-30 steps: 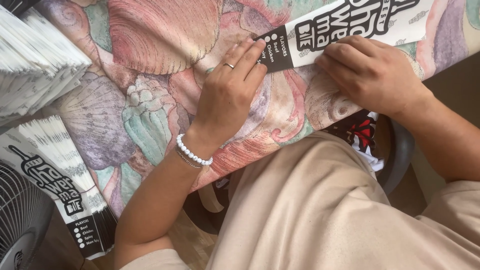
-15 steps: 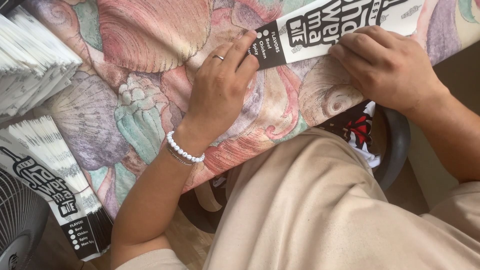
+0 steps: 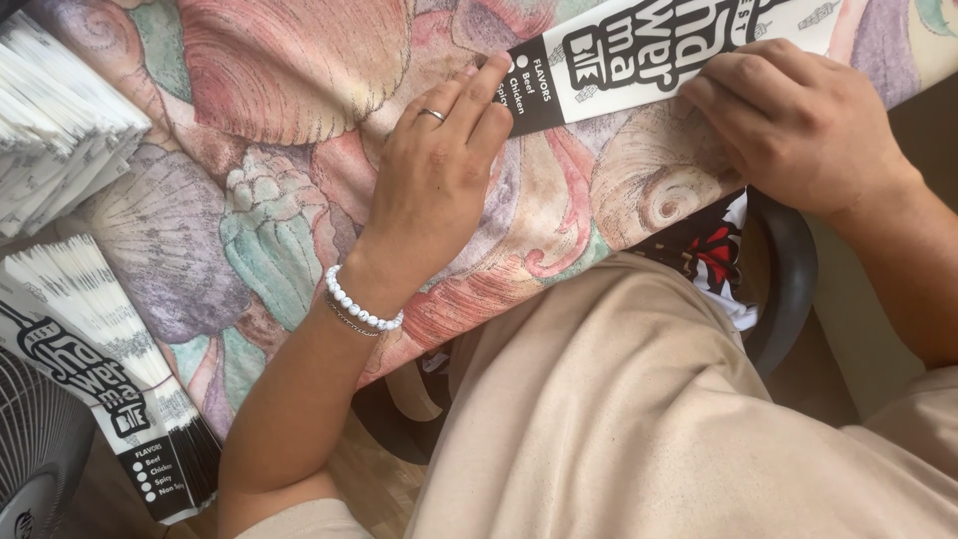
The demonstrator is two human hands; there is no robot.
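— Where is the paper sleeve (image 3: 639,55)?
— Flat at the far edge of the shell-patterned cloth (image 3: 249,200). The left hand (image 3: 434,170) presses its black end with straight fingers; the right hand (image 3: 798,125) curls over its long edge, pinching nothing I can see.
— How far along?
— It looks mid-crease. One stack (image 3: 60,110) lies far left, and a fanned pile (image 3: 100,359) near left beside a fan (image 3: 35,449).

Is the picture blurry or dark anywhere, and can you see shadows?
Head view: soft, even daylight with no glare; the left hand, right hand and paper sleeve look sharp. A faint shadow sits under the left hand on the shell-patterned cloth. It is darkest under the cloth's edge. The paper stack at the left edge looks slightly soft.
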